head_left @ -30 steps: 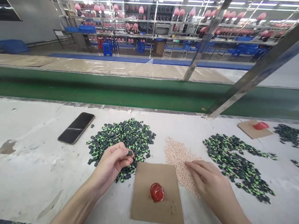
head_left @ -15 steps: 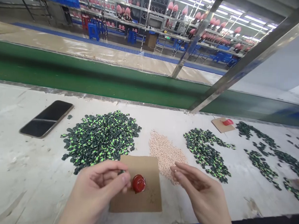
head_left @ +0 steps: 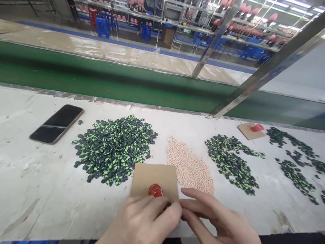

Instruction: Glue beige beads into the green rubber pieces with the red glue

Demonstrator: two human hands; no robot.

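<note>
My left hand (head_left: 143,222) and my right hand (head_left: 217,223) meet fingertip to fingertip at the near table edge. Between the left fingers a small dark part (head_left: 167,205) just shows; most of it is hidden. What the right fingers pinch is too small to tell. Right behind the hands lies a brown cardboard square (head_left: 150,176) with a red blob (head_left: 156,190) on it. A pile of green-and-black small parts (head_left: 115,148) lies left of the card. A heap of pale pink beads (head_left: 189,165) lies to its right.
A black phone (head_left: 57,123) lies flat at the left. A second spread of green-and-black parts (head_left: 232,161) and more dark parts (head_left: 296,166) run to the right, beside another cardboard piece with a red blob (head_left: 251,129). A green conveyor belt (head_left: 100,80) and slanted metal posts (head_left: 260,82) stand behind.
My left hand lifted a dark part from the green-and-black pile and came to the near edge. My right hand left the pink beads and joined it. The view tilted down and right.
</note>
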